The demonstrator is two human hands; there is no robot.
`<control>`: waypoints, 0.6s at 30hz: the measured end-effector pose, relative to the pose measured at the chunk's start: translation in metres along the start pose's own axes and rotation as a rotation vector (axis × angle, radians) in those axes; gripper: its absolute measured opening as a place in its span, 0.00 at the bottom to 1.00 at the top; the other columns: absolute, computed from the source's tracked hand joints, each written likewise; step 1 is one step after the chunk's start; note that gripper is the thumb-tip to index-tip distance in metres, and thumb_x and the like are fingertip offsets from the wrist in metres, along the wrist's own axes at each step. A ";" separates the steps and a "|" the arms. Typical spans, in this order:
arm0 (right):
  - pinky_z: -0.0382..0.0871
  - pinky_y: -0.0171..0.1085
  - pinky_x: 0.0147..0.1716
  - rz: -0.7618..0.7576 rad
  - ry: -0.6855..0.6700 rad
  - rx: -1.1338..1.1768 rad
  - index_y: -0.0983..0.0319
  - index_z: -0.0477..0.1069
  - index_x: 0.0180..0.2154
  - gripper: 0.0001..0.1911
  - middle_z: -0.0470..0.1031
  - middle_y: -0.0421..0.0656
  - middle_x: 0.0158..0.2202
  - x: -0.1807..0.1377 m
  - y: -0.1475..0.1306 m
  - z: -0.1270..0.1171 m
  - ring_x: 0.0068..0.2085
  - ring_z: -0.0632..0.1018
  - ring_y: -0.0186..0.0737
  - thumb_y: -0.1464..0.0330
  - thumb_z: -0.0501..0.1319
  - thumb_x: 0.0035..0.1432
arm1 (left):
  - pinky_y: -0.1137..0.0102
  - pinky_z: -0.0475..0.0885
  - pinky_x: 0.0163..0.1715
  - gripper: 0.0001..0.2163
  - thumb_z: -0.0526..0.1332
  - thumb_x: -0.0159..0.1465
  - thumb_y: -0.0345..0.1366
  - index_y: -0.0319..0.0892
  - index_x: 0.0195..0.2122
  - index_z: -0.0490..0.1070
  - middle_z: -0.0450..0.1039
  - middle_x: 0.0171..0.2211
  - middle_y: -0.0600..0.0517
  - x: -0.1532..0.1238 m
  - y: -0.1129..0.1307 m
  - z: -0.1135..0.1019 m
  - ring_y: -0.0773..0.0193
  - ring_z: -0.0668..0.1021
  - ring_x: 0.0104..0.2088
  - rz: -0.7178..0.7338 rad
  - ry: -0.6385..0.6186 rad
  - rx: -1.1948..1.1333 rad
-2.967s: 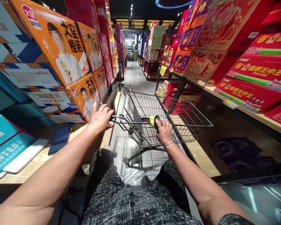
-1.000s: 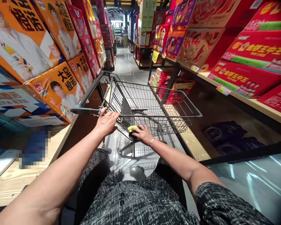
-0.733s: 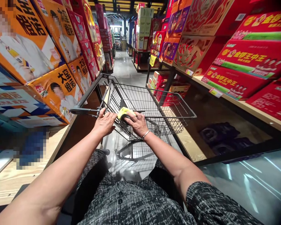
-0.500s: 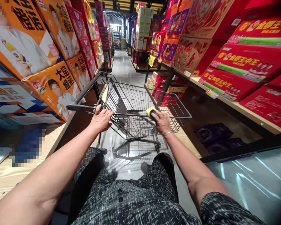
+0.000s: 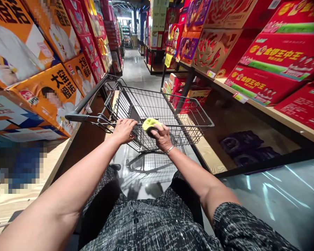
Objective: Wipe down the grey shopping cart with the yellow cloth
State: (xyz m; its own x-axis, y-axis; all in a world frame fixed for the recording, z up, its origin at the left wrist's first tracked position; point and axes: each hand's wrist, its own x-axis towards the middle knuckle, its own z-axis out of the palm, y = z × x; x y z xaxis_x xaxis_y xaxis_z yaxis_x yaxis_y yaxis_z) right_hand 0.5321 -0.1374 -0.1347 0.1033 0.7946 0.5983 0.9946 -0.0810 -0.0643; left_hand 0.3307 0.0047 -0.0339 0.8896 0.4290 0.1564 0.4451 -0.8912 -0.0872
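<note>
A grey wire shopping cart (image 5: 157, 96) stands sideways in front of me, its handle at the left. My left hand (image 5: 124, 131) is closed over the near top rim, close to the handle end. In my right hand (image 5: 163, 137) is a yellow and dark sponge-like pad (image 5: 151, 122), pressed to the same rim just right of my left hand. Fingers wrap round the pad's right side, and the pad is slightly blurred. The visible part of the cart's basket holds no goods.
Orange cartons (image 5: 45, 94) are stacked on a low wooden shelf at the left. Red boxes (image 5: 274, 54) fill the right shelf (image 5: 263, 108), above dark purple packs (image 5: 240, 144). A tiled aisle (image 5: 137, 64) runs ahead between the displays.
My right hand has slid the yellow pad leftward along the rim, toward my left hand. My left hand has shifted slightly right, still on the rim. The view has tilted a little.
</note>
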 end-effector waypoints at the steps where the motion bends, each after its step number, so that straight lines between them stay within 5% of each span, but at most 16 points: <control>1: 0.53 0.49 0.62 -0.078 -0.046 0.033 0.47 0.69 0.56 0.25 0.62 0.38 0.62 0.006 -0.009 0.003 0.63 0.52 0.45 0.75 0.54 0.63 | 0.56 0.53 0.60 0.31 0.67 0.56 0.42 0.45 0.61 0.62 0.66 0.60 0.44 0.000 -0.003 0.002 0.49 0.66 0.60 0.005 0.002 -0.026; 5: 0.51 0.52 0.62 -0.167 -0.254 0.084 0.42 0.69 0.56 0.21 0.65 0.35 0.62 0.002 -0.008 0.024 0.63 0.56 0.45 0.69 0.53 0.68 | 0.57 0.55 0.57 0.27 0.65 0.56 0.44 0.45 0.56 0.66 0.72 0.54 0.46 0.001 -0.016 0.006 0.49 0.69 0.56 0.019 0.026 -0.120; 11: 0.57 0.51 0.58 -0.140 -0.673 0.012 0.47 0.70 0.56 0.21 0.67 0.39 0.62 -0.069 0.019 0.069 0.60 0.64 0.49 0.71 0.54 0.65 | 0.55 0.55 0.55 0.23 0.60 0.53 0.39 0.46 0.51 0.69 0.75 0.50 0.48 0.003 -0.026 0.008 0.51 0.73 0.53 0.006 0.073 -0.185; 18: 0.60 0.44 0.54 -0.203 -0.738 0.047 0.52 0.76 0.47 0.14 0.70 0.40 0.59 -0.090 0.023 0.084 0.59 0.67 0.47 0.70 0.58 0.63 | 0.54 0.54 0.55 0.22 0.58 0.50 0.38 0.45 0.49 0.70 0.76 0.47 0.49 0.003 -0.041 0.012 0.51 0.74 0.51 0.017 0.112 -0.208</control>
State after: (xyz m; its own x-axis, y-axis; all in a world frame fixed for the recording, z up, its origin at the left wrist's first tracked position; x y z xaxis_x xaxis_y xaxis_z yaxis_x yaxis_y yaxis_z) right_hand 0.5458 -0.1603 -0.2572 -0.1266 0.9882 -0.0857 0.9910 0.1222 -0.0543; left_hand 0.3167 0.0440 -0.0419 0.8746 0.4050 0.2663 0.3893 -0.9143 0.1119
